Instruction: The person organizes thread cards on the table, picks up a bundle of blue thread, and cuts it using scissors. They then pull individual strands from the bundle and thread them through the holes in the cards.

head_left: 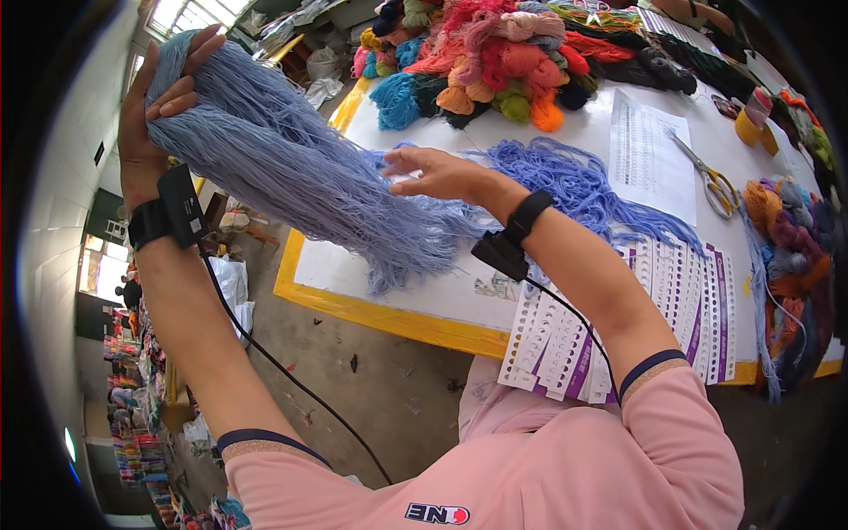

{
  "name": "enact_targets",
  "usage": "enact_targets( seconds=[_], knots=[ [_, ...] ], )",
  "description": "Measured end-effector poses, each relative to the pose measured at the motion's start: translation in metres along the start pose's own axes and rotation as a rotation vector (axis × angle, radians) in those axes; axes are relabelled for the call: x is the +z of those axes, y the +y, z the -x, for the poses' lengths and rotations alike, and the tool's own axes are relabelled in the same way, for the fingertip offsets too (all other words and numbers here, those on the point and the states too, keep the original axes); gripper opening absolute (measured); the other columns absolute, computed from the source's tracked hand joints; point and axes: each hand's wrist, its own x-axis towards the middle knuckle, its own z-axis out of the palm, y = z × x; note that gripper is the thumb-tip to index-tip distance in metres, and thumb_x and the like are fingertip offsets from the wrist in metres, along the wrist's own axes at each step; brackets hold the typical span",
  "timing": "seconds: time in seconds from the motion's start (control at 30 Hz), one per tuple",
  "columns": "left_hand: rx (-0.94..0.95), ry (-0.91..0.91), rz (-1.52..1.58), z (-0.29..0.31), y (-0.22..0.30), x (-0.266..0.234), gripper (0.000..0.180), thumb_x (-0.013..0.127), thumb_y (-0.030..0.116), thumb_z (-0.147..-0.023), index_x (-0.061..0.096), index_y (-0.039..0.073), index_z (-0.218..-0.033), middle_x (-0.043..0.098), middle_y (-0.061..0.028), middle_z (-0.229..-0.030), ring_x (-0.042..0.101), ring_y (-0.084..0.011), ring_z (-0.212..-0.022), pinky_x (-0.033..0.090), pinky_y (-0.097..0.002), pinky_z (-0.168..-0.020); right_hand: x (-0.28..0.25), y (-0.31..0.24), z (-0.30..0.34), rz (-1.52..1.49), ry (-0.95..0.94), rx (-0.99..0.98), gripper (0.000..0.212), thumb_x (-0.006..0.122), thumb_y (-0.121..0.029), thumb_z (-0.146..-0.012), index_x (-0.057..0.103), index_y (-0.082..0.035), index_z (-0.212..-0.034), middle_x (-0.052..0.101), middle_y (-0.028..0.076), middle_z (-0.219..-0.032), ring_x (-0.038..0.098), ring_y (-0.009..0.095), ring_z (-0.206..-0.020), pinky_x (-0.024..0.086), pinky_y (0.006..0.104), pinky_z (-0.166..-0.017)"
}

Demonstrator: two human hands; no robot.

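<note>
High on the left, my left hand (pixel 141 119) is closed around the looped end of a long skein of light blue yarn (pixel 291 150). The skein hangs slanting down to the right, and its loose, frayed end spreads over the table's near edge. Beside the lower part of the skein is my right hand (pixel 442 174), with fingers stretched and apart. Whether its fingertips touch the strands I cannot tell. A tangled pile of periwinkle blue yarn (pixel 565 181) lies on the white table (pixel 353 283) just beyond my right wrist.
White and purple cards with punched holes (pixel 609 327) lie at the near edge. Farther back are a printed sheet (pixel 649 150), scissors (pixel 717 187) and a heap of colourful skeins (pixel 495 62). More yarn (pixel 791 256) hangs at the right. Cables run from both wrist devices.
</note>
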Motion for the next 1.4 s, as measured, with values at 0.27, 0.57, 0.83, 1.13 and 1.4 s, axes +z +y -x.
enact_targets(
  seconds=[0.27,0.57,0.83,1.13,1.4],
  knots=[
    [-0.023,0.04,0.099,0.03,-0.009,-0.032,0.061,0.041,0.031,-0.103,0.019,-0.01,-0.143,0.044,-0.0281,-0.139,0.041,0.0004,-0.045,0.049,-0.0153,-0.05,-0.03,-0.027,0.051,-0.418,-0.405,0.311,0.035,0.047,-0.029,-0.101,0.057,0.002,-0.115,0.067,0.01,-0.097,0.065,0.016,-0.091,0.05,0.0307,-0.088],
    [-0.074,0.166,0.236,0.032,-0.038,-0.048,0.058,0.043,0.025,-0.103,0.019,-0.009,-0.143,0.044,-0.0284,-0.139,0.036,-0.0002,-0.045,0.045,-0.0167,-0.047,-0.059,-0.042,0.106,-0.834,-0.328,0.34,0.04,0.04,-0.03,-0.103,0.058,0.005,-0.11,0.068,0.017,-0.094,0.067,0.026,-0.086,0.053,0.0408,-0.084],
    [-0.129,0.137,0.301,0.025,-0.069,-0.067,0.055,0.043,0.025,-0.103,0.024,-0.008,-0.143,0.051,-0.0239,-0.135,0.035,-0.0018,-0.048,0.041,-0.016,-0.05,-0.072,-0.058,0.136,-0.707,-0.135,0.418,0.037,0.043,-0.028,-0.103,0.06,0.004,-0.106,0.064,0.008,-0.084,0.062,0.016,-0.069,0.052,0.0311,-0.072],
    [-0.095,0.559,0.61,0.057,-0.176,-0.154,0.048,0.06,0.011,-0.093,0.041,-0.015,-0.129,0.052,-0.0022,-0.077,0.044,-0.004,-0.055,0.04,-0.0164,-0.053,-0.093,-0.129,0.175,-0.84,0.651,-0.025,0.02,0.051,-0.021,-0.099,0.061,-0.005,-0.092,0.055,0.001,-0.079,0.048,0.007,-0.067,0.038,0.0195,-0.061],
    [-0.212,0.603,0.831,0.065,-0.257,-0.156,0.04,0.047,-0.006,-0.092,0.042,-0.014,-0.131,0.042,0.0002,-0.07,0.039,-0.0048,-0.053,0.035,-0.0161,-0.049,-0.187,-0.156,0.242,-0.824,0.309,-0.288,0.017,0.048,-0.012,-0.099,0.048,-0.002,-0.086,0.035,-0.003,-0.063,0.034,0.008,-0.058,0.034,0.0246,-0.061]
  ],
)
